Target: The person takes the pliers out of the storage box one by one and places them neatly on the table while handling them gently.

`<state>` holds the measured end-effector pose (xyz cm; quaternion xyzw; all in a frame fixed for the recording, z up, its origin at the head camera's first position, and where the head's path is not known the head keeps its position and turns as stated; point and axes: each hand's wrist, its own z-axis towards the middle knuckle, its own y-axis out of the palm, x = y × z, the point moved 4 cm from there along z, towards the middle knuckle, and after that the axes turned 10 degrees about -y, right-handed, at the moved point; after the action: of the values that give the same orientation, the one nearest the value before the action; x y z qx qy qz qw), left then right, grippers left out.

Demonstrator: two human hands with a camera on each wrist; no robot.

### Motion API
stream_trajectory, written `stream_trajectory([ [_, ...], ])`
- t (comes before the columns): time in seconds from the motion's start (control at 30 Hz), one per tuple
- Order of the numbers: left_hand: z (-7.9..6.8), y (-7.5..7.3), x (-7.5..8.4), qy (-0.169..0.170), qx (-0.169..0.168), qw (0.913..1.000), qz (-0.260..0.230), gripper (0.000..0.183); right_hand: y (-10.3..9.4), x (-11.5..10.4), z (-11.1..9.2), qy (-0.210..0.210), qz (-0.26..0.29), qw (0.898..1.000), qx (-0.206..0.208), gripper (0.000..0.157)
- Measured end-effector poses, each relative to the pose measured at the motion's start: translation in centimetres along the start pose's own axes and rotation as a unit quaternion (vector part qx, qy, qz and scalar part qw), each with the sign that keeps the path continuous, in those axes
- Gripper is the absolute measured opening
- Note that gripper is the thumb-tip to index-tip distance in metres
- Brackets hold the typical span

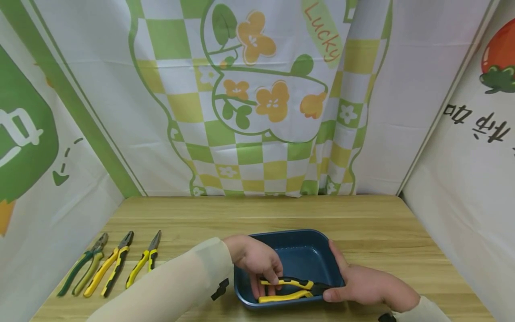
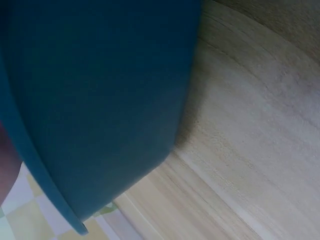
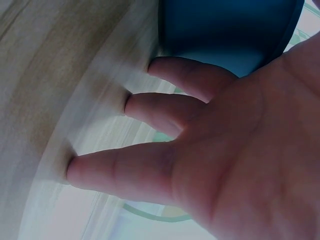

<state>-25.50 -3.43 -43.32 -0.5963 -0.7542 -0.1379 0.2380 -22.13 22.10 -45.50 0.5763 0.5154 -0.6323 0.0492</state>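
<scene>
A dark blue tray (image 1: 306, 250) sits on the wooden table, with yellow-and-black pliers (image 1: 289, 295) lying at its near side. My left hand (image 1: 257, 264) reaches over the tray's left wall and pinches the upper handle of these pliers. The handles point left and stand apart; their dark head points right. At the tray's right wall is my right hand (image 1: 364, 284), its thumb at the near right corner, over the tip of the pliers. In the right wrist view several straight fingers (image 3: 120, 172) spread beside the blue wall, fingertips down at the wood.
Left of the tray lie green-handled pliers (image 1: 86, 264), larger yellow-and-black pliers (image 1: 112, 264) and another yellow-and-black pair (image 1: 146, 259), partly behind my left sleeve (image 1: 173, 286). Printed cloth (image 1: 257, 170) hangs at the table's back edge, with more cloth on both sides.
</scene>
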Motion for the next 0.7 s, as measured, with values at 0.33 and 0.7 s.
stream_trajectory([
  [0.33,-0.2,-0.2,-0.1,0.043,-0.008,0.9989,-0.018,0.023,-0.1,-2.2,-0.5,0.002,-0.022,1.0,-0.003,0.114],
  [0.7,-0.6,-0.3,-0.6,0.078,-0.01,0.9965,-0.027,0.025,-0.1,-2.1,-0.5,0.007,-0.023,1.0,-0.004,0.114],
])
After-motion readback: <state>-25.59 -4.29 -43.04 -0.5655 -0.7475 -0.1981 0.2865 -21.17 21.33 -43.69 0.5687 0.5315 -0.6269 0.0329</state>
